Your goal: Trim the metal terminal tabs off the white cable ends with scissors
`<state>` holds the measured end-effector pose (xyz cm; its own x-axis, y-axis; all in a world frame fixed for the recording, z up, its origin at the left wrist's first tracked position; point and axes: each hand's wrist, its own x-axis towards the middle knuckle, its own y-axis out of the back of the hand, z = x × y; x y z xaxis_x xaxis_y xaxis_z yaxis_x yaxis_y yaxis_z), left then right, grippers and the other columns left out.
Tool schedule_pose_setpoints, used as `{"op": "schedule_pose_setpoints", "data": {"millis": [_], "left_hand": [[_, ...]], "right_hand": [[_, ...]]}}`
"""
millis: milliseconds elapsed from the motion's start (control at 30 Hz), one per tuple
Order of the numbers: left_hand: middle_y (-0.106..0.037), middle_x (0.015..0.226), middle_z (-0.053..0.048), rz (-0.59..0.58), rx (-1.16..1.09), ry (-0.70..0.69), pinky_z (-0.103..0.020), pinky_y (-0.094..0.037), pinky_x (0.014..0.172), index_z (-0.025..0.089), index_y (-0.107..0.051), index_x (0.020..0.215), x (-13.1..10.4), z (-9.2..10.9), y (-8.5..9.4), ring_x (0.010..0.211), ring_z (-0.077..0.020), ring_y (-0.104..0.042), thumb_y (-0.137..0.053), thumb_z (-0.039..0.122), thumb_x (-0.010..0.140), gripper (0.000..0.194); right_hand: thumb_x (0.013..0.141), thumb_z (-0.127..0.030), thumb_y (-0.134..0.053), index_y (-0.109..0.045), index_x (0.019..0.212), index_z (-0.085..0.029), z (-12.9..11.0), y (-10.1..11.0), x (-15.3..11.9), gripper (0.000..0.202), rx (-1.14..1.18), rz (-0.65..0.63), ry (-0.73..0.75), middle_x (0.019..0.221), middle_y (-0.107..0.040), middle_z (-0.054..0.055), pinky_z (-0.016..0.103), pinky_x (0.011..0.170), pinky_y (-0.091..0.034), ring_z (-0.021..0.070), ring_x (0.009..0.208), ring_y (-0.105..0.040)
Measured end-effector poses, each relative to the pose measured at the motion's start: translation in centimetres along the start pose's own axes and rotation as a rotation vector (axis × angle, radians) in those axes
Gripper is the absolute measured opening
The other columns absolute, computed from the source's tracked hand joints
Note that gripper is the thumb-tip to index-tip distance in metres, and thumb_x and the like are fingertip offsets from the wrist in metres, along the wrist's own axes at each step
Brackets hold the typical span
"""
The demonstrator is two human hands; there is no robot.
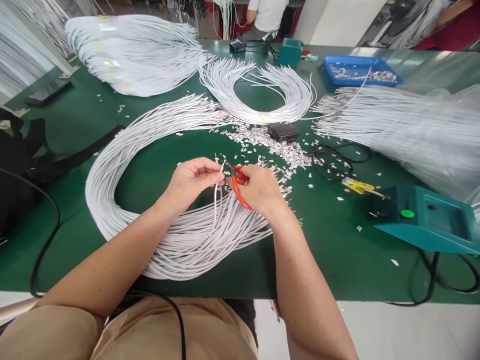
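My left hand (197,179) pinches a white cable (216,200) near its end, above a large looped bundle of white cables (116,165) on the green table. Closed around red-handled cutters (240,192), my right hand (260,187) holds their dark jaws right beside the cable end. I cannot tell whether the jaws touch the cable. Under both hands lie the lower strands of the bundle. Many small pale bits (285,150) are scattered just beyond my right hand.
A teal machine (427,220) with a green button stands at right, near a yellow-handled tool (358,186). More white cable bundles (135,55) lie at the back and right. A blue tray (360,70) holds small metal bits. Black cords cross the table. A person (268,17) sits opposite.
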<state>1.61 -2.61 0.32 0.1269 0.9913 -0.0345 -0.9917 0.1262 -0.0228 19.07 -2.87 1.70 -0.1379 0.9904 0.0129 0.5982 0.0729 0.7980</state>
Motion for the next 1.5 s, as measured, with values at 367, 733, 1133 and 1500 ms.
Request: {"op": "schedule_pose_setpoints", "data": {"millis": [367,733,1133,1500], "left_hand": [[-0.072,0.080,-0.003,0.032,0.181,-0.098,-0.030,-0.053,0.074,0.016,-0.069,0.080,-0.1,0.0,-0.1,0.071,-0.0155,-0.066,-0.080,0.028,0.065,0.022],[-0.072,0.079,-0.004,0.028,0.218,-0.045,-0.026,-0.051,0.064,0.016,-0.071,0.083,-0.4,0.7,-0.4,0.066,-0.0145,-0.065,-0.071,0.029,0.076,0.015],[-0.063,0.071,-0.002,-0.220,-0.124,0.104,-0.024,-0.041,0.058,0.016,-0.072,0.085,0.0,0.3,0.1,0.061,-0.0100,-0.055,-0.072,0.033,0.078,0.018],[-0.063,0.076,0.001,-0.069,-0.205,0.099,-0.023,-0.049,0.070,0.016,-0.066,0.083,-0.1,0.2,-0.3,0.069,-0.0090,-0.059,-0.082,0.021,0.063,0.026]], "right_hand": [[0.082,-0.030,-0.053,-0.059,0.065,-0.018,-0.1,-0.3,-0.1,0.022,-0.181,-0.012,0.041,0.067,-0.059,0.007,0.029,0.054,-0.029,0.0166,0.059,-0.050],[0.084,-0.032,-0.051,-0.061,0.067,-0.017,0.1,-1.1,0.1,0.024,-0.222,0.026,0.072,0.072,-0.063,0.009,0.030,0.056,-0.031,0.0191,0.066,-0.056],[0.078,-0.031,-0.066,-0.072,0.086,-0.022,0.2,0.2,0.3,0.014,0.860,0.028,0.160,0.083,-0.065,0.000,0.030,0.073,-0.046,0.0125,0.074,-0.057],[0.070,-0.035,-0.072,-0.059,0.064,-0.018,-0.7,-1.0,0.3,0.022,0.818,0.145,0.092,0.067,-0.053,-0.004,0.026,0.062,-0.040,0.0097,0.062,-0.046]]}}
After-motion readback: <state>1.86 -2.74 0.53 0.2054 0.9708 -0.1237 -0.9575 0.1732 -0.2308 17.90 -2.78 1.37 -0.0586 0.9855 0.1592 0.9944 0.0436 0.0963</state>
